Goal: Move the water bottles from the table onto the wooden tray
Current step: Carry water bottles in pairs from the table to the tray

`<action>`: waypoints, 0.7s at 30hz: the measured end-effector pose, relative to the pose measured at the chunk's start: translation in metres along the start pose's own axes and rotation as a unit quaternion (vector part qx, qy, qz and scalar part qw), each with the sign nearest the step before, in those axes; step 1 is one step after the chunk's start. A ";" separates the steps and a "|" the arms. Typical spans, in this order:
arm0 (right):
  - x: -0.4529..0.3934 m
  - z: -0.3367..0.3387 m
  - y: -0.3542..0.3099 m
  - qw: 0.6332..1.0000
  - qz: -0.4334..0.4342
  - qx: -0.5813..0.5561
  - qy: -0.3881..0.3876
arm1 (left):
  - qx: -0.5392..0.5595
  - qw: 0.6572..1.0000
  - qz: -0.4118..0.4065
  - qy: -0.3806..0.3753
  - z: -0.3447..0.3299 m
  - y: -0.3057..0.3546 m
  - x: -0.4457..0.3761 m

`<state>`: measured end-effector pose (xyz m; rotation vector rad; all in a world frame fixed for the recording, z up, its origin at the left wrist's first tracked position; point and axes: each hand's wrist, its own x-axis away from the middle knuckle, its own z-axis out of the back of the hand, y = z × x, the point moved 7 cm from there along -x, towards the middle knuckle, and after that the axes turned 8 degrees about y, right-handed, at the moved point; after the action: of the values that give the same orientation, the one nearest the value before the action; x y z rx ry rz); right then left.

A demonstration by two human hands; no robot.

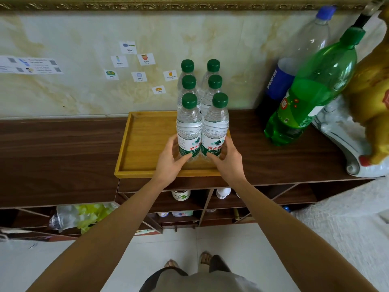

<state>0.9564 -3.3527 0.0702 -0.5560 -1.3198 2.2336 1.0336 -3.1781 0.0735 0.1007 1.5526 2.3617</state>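
Note:
Several clear water bottles with green caps stand upright in two rows on the right half of the wooden tray (143, 142). My left hand (171, 160) grips the lower part of the front left bottle (188, 127), thumb across its label. My right hand (226, 158) grips the front right bottle (215, 126) the same way. Both front bottles stand side by side and touch. The bottles behind them (188, 85) are partly hidden.
The tray lies on a dark wooden cabinet top (63, 148) against a marble wall. At the right stand a large green soda bottle (311, 91), a Pepsi bottle (294, 60) and a golden figurine (370, 91). Open shelves below hold jars and bags.

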 end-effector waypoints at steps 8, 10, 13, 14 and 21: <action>0.005 0.000 0.008 0.999 -0.040 -0.001 -0.017 | 0.010 0.999 0.028 -0.011 0.005 -0.003 0.010; 0.012 0.006 0.006 0.999 -0.040 0.026 0.019 | 0.014 0.998 0.067 0.017 0.016 -0.007 0.018; 0.031 0.017 -0.013 0.990 0.003 0.105 0.095 | -0.035 0.997 0.068 0.032 0.040 -0.009 0.033; 0.041 0.016 -0.023 0.988 0.021 0.113 0.107 | -0.058 0.996 0.061 0.025 0.049 -0.009 0.039; 0.115 -0.084 -0.099 0.976 0.162 0.138 -0.048 | -0.202 0.976 0.026 0.081 0.172 -0.033 0.116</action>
<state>0.9314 -3.1855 0.1086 -0.5995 -0.9925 2.6841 0.9704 -2.9797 0.1012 -0.1475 1.1095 2.7328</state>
